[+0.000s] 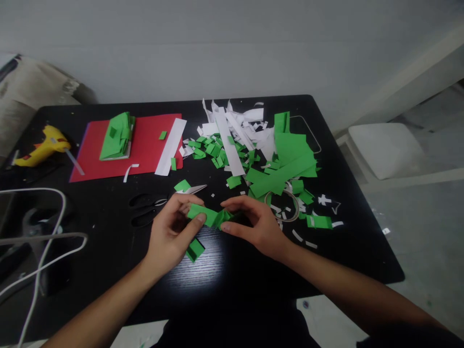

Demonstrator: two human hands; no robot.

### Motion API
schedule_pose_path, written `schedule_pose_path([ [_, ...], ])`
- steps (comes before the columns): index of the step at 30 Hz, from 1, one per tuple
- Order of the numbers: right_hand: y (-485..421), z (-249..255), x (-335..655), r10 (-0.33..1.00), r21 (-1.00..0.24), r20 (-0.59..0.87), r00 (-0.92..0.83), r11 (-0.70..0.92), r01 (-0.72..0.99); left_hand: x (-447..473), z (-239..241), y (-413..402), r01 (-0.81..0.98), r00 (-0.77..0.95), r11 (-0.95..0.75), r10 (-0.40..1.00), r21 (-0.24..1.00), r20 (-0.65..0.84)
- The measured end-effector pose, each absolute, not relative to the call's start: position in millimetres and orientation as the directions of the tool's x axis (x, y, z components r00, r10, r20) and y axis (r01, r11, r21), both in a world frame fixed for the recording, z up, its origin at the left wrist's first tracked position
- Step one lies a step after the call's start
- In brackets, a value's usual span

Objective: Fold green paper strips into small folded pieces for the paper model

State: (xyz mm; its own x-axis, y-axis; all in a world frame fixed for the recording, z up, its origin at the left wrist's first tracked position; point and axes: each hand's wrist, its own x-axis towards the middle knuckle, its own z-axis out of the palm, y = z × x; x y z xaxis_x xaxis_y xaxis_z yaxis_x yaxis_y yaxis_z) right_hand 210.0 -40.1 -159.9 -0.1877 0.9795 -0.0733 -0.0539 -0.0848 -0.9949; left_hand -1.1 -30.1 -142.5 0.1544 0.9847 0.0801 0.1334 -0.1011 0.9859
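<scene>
A folded green paper strip (210, 216) is held between both hands just above the black table (232, 280). My left hand (172, 232) pinches its left end with thumb and fingers. My right hand (253, 223) pinches its right end, fingers curled round the paper. A small folded green piece (195, 249) lies on the table under my left hand. Black scissors (152, 205) lie just left of my left hand, blades pointing right.
Green and white paper scraps (232, 150) are heaped at the table's back middle, with larger green strips (286, 164) and a tape roll (286, 205) to the right. A red sheet (145, 150) bears a green stack (118, 137). A yellow glue gun (43, 145) and white cables (39, 251) lie left.
</scene>
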Motion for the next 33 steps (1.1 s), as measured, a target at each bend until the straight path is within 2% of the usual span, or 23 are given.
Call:
schedule_pose_path([
  [6,-41.1,-160.6,209.2,0.978,-0.999,-0.052,-0.204,-0.054,-0.002,1.1,-140.8,-30.2,0.082,0.154,-0.059,0.987,0.995,0.046],
  [14,-40.9,-160.1,207.7,0.974,-0.998,-0.036,-0.224,-0.045,-0.036,5.1,-141.1,-30.1,0.016,0.137,-0.035,0.990,0.999,0.032],
  [20,-41.4,-159.8,207.0,0.969,-0.989,-0.091,-0.228,-0.116,-0.096,3.2,-138.0,-31.0,-0.108,0.241,0.002,0.970,0.994,0.024],
  [24,-40.8,-160.7,206.5,0.963,-0.971,-0.130,-0.235,-0.171,-0.164,0.7,-138.9,-32.0,-0.064,0.318,-0.023,0.947,0.998,0.042],
  [33,-42.5,-157.0,205.0,0.964,-0.960,-0.143,-0.224,-0.190,-0.204,3.7,-146.7,-34.2,0.035,0.307,-0.086,0.949,0.996,0.071],
])
